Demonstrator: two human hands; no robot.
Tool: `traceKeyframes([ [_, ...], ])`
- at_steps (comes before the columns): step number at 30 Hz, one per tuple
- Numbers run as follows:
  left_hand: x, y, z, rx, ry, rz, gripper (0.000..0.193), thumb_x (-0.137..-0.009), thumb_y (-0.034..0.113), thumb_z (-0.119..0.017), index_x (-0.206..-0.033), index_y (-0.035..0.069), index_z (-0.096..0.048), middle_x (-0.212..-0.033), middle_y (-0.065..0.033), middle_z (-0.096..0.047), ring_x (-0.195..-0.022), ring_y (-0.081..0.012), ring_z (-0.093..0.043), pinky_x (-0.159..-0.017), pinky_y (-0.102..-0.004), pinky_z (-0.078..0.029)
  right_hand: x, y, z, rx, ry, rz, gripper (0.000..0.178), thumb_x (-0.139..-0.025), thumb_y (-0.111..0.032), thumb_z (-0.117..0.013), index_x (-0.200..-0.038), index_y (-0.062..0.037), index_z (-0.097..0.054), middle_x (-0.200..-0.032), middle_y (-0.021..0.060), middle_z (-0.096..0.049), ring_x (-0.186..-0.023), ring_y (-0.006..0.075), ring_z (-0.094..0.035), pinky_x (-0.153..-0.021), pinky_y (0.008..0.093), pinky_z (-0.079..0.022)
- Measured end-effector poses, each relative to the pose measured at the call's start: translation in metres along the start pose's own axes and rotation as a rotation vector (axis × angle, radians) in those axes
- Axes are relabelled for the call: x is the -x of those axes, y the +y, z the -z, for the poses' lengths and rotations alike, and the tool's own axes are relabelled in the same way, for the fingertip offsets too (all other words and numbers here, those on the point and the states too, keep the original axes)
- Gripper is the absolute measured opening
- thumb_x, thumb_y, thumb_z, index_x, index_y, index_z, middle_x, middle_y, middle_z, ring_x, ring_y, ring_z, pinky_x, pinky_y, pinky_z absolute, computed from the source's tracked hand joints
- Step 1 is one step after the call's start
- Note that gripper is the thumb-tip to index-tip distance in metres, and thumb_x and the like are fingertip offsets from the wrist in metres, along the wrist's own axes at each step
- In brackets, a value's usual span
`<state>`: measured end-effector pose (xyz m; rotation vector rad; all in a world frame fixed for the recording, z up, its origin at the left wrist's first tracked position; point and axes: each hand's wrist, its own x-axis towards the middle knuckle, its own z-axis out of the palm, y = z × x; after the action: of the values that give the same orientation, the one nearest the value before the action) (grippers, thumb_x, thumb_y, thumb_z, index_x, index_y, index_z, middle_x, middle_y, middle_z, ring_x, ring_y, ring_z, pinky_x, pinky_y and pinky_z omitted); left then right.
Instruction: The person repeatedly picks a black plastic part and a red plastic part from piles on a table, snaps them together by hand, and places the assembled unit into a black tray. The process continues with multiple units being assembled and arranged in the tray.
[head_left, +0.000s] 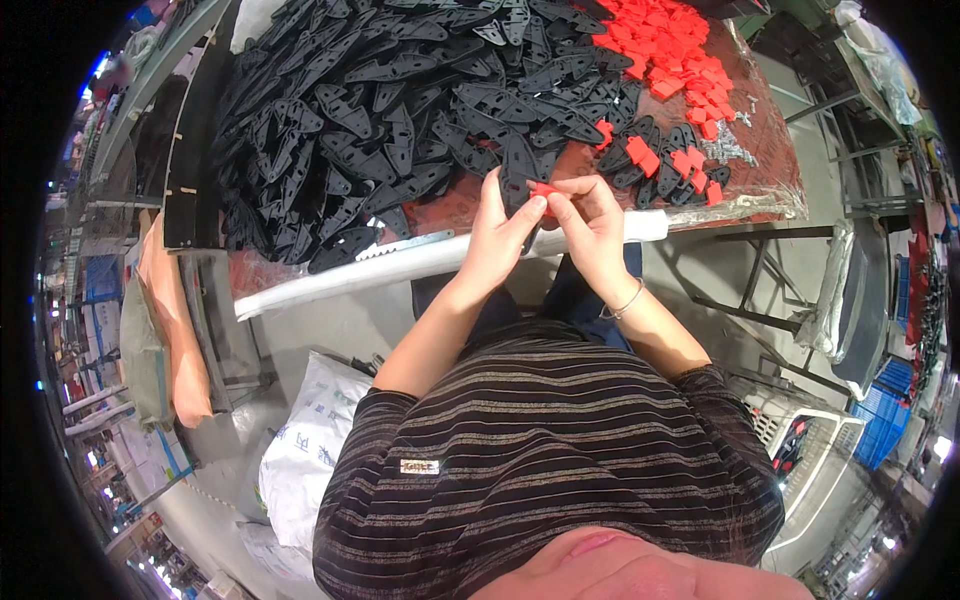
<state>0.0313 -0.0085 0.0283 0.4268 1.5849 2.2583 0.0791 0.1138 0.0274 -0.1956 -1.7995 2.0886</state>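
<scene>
My left hand [497, 236] and my right hand [594, 236] meet at the near edge of the table, fingers pinched. The left grips a flat black plastic part [518, 163] with slots, pointing away from me. Between both thumbs is a small red plastic piece [543, 191], held by the right fingertips against the black part; how far it is seated is hidden. A big heap of similar black parts [370, 110] lies ahead and to the left. Loose red pieces [660, 45] are piled at the far right. Nearer, several black parts carry red pieces [642, 155].
White padding [350, 283] runs along the table's near edge, with a toothed metal strip [405, 244] beside it. Small metal bits [733, 150] lie right. A white sack [312, 440] stands on the floor left; a white basket [812, 470] and blue crate [884, 410] stand right.
</scene>
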Motion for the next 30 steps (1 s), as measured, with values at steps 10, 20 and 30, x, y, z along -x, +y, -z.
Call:
traceKeyframes([
  [10, 0.012, 0.013, -0.016, 0.043, -0.216, 0.151, 0.058, -0.096, 0.016, -0.048, -0.142, 0.007, -0.015, -0.117, -0.0058, -0.046, -0.095, -0.01, -0.05, -0.075, -0.0241, -0.045, -0.026, -0.036, -0.013, -0.371, -0.282, -0.108, 0.04, -0.092, -0.015, -0.051, -0.128, -0.0037, -0.04, -0.107, 0.0094, -0.055, -0.101, 0.0165, -0.055, -0.09, 0.0298, -0.043],
  [20, 0.009, 0.014, -0.016, 0.12, -0.203, 0.207, 0.058, -0.098, 0.014, -0.043, -0.145, 0.005, -0.011, -0.124, -0.007, -0.044, -0.105, -0.011, -0.049, -0.083, -0.0256, -0.045, -0.024, -0.029, -0.021, -0.371, -0.124, 0.017, 0.021, -0.095, -0.017, -0.043, -0.111, -0.0042, -0.045, -0.09, 0.0083, -0.055, -0.084, 0.0137, -0.056, -0.074, 0.0259, -0.047],
  [30, 0.006, -0.006, -0.019, 0.01, -0.257, 0.066, 0.057, -0.094, 0.007, -0.037, -0.144, 0.001, -0.01, -0.132, -0.0131, -0.04, -0.119, -0.015, -0.042, -0.098, -0.0284, -0.035, -0.036, -0.021, -0.013, -0.275, -0.055, 0.025, 0.015, -0.094, -0.017, -0.047, -0.098, -0.0029, -0.047, -0.077, 0.0066, -0.054, -0.071, 0.0141, -0.056, -0.07, 0.0284, -0.047],
])
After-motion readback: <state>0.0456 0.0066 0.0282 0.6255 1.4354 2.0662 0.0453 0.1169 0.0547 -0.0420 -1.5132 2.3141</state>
